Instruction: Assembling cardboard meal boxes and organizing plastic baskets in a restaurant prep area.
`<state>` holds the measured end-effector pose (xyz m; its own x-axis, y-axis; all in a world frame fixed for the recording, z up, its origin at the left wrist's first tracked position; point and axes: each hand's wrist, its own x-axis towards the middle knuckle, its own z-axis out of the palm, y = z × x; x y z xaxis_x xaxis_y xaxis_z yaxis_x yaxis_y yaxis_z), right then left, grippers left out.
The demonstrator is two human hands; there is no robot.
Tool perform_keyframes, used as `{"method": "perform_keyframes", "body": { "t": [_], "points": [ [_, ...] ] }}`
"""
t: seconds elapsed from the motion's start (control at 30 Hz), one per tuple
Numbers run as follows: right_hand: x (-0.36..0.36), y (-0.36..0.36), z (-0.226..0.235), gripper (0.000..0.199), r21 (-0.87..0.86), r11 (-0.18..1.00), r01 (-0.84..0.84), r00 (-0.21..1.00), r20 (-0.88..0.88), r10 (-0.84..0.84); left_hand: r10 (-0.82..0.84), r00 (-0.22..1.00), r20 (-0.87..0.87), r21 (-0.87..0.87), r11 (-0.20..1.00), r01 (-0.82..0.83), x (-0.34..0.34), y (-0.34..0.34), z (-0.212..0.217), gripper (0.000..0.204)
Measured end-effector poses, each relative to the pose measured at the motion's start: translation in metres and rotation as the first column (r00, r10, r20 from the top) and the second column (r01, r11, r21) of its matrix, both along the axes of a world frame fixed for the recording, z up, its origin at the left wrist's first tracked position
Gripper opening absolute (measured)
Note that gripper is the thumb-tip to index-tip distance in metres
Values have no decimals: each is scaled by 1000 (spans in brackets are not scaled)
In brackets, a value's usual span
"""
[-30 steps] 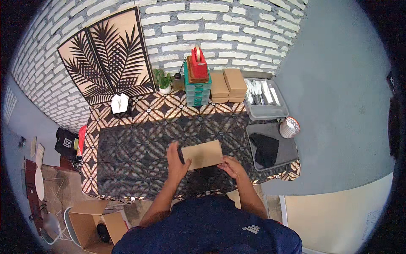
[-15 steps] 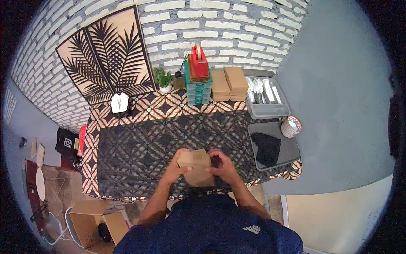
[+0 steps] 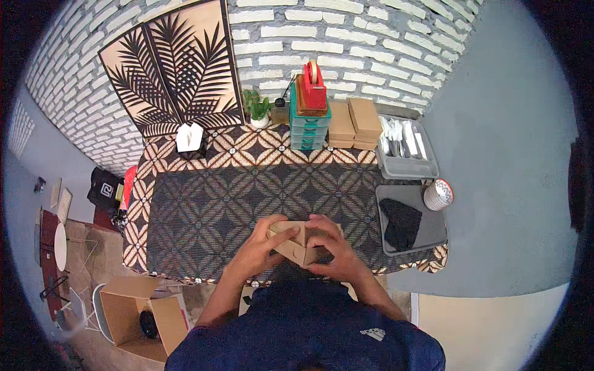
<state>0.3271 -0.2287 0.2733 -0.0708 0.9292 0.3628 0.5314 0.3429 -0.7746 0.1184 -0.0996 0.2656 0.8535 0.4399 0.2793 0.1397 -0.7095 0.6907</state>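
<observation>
Close to my body, over the table's near edge, I hold a small brown cardboard box [image 3: 291, 248] between both hands. My left hand [image 3: 261, 246] grips its left side, with the fingers reaching over the top. On the right side, my right hand [image 3: 334, 250] is curled round the box, fingers on the upper part and thumb near the lower corner. A seam and a small curved notch show on the side facing me. My fingers cover part of the top and the right side.
Flat brown boxes [image 3: 365, 119] are stacked at the back beside a teal drawer unit [image 3: 309, 133] with a red tape dispenser [image 3: 315, 93] on top. At right are a tray of white packets [image 3: 408, 168], a grey tray [image 3: 426, 238] holding black cloth [image 3: 401, 226], and a roll [image 3: 439, 195].
The box has turned in my hands, and a notched side now faces me where a broad plain panel showed before. My right hand's grip has shifted. The view has swung slightly left.
</observation>
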Motion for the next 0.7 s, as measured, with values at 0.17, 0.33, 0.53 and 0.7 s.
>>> {"method": "perform_keyframes", "body": {
  "t": [0.17,0.33,0.53,0.7],
  "points": [
    [3,-4,7,52,-70,998,-10,997,-71,5,-14,1000,0,31,999,14,6,-1,4,83],
    [6,-5,9,54,-97,995,-5,996,-93,-4,-14,1000,-1,93,996,14,9,-3,14,77],
    [6,1,11,69,-161,986,37,976,-206,-70,-53,987,154,-127,989,73,4,1,-12,83],
    [4,10,-45,73,-186,982,-21,945,-325,-42,266,843,468,-763,603,233,15,3,-34,67]
  ]
}}
